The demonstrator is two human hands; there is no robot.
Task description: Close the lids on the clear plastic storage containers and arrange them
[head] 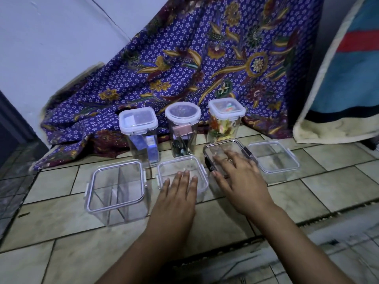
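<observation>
Lids look seated on all seven containers on the tiled floor, though whether each latch is snapped cannot be told. Left hand (176, 193) lies flat, fingers spread, on the middle front box (182, 177), gripping nothing. Right hand (240, 181) presses open-palmed on the black-clipped box (227, 154). Beside them stand the divided box (115, 189) and the far-right box (273, 156). Behind, three filled jars (182, 130) line the batik cloth (205, 64). Remaining work seems to be latching and arranging.

Both bare forearms reach in from the near edge; the left hand (178, 190) lies palm down, fingers straight, close together and pointing far; the right hand (239, 181) is palm down, fingers spread, angled far-left.
</observation>
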